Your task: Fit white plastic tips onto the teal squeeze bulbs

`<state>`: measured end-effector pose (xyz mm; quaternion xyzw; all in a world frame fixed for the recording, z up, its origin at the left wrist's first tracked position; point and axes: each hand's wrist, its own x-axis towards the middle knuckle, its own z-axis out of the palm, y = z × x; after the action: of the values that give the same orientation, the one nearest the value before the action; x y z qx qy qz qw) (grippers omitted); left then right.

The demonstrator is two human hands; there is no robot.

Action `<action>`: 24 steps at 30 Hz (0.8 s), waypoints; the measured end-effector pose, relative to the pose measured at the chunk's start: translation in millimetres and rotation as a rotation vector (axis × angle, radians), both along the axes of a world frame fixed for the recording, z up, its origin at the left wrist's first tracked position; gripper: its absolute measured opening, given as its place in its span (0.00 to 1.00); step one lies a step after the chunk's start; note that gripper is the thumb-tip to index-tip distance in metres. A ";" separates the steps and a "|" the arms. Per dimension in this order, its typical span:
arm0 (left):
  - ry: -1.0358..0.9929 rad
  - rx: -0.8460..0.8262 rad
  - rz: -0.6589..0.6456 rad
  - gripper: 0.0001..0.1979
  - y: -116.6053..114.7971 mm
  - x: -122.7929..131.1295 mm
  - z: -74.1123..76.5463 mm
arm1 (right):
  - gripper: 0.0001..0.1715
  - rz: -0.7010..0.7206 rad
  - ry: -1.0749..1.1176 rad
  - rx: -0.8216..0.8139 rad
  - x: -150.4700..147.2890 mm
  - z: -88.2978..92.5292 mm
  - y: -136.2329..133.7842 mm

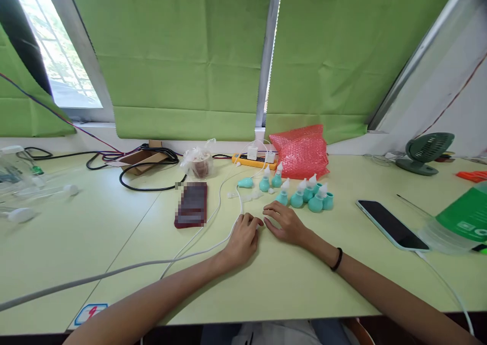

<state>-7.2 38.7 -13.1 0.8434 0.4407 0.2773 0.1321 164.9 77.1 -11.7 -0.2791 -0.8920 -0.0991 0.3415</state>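
My left hand (242,237) rests on the pale yellow table with its fingers curled together. Whatever they may hold is too small and hidden to make out. Just to its right, my right hand (287,224) is curved, with a gap between thumb and fingers and nothing visible in it. Beyond the hands stand several teal squeeze bulbs (315,203) with clear pointed tips. A separate teal bulb (245,182) lies on its side behind my left hand, near small clear plastic parts (251,196). A white cable (224,241) runs beside my left hand.
A dark red phone (190,205) lies left of the hands. Behind are a yellow power strip (243,160), a red bubble-wrap bag (302,154) and a bagged cup (200,166). Rightward are a charging phone (391,224), a green-labelled container (462,218) and a fan (424,152).
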 end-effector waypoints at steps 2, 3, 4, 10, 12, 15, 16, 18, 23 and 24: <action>0.007 -0.003 0.018 0.17 -2.2 0.8 1.1 | 0.10 -0.017 0.045 -0.065 -4.6 -3.3 -2.4; 0.011 -0.003 0.030 0.17 -2.8 0.8 1.8 | 0.11 -0.029 0.059 -0.092 -5.1 -3.8 -3.2; 0.016 -0.003 0.041 0.18 -2.9 0.4 2.5 | 0.12 -0.041 0.061 -0.116 -4.6 -4.0 -3.7; 0.129 0.040 0.003 0.20 20.8 -10.5 6.5 | 0.16 -0.083 0.035 -0.177 2.4 -7.9 -2.4; 0.166 0.071 0.038 0.22 35.0 -14.4 6.9 | 0.15 -0.088 0.022 -0.181 2.7 -10.3 -3.1; 0.198 0.078 0.093 0.25 51.7 -16.3 5.8 | 0.17 -0.085 -0.039 -0.207 1.7 -12.8 -6.7; 0.204 0.074 0.116 0.25 55.1 -16.0 5.3 | 0.18 -0.086 -0.060 -0.216 1.3 -13.2 -8.1; 0.216 0.080 0.150 0.25 58.9 -14.1 5.1 | 0.21 -0.089 -0.092 -0.230 1.0 -13.5 -10.5; 0.211 0.143 0.205 0.21 64.2 -3.7 6.4 | 0.24 -0.087 -0.127 -0.254 3.4 -12.5 -11.2; 0.202 0.146 0.225 0.20 66.0 -1.3 5.8 | 0.25 -0.083 -0.135 -0.261 4.2 -12.2 -10.2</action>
<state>-8.4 104.7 -7.3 0.8197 0.5222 0.2352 -0.0063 169.2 66.9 -23.9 -0.3505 -0.9060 -0.0150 0.2370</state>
